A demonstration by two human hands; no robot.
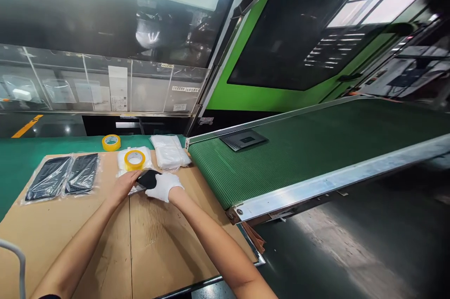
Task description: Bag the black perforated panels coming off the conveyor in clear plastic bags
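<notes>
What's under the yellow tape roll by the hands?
The yellow tape roll sits on a white plastic packet, which lies on a brown cardboard sheet. The roll covers the patch of packet right beneath it, so that part can't be seen.

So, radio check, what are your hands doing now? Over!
Bare left hand and white-gloved right hand on black rounded item. Clear plastic film beneath it. Yellow tape roll just beyond.

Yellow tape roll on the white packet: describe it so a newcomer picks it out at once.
On the cardboard sheet beside the green conveyor belt, look beyond the hands. The yellow tape roll lies flat on a white plastic packet, unlike the second roll, which sits on the green mat.
</notes>
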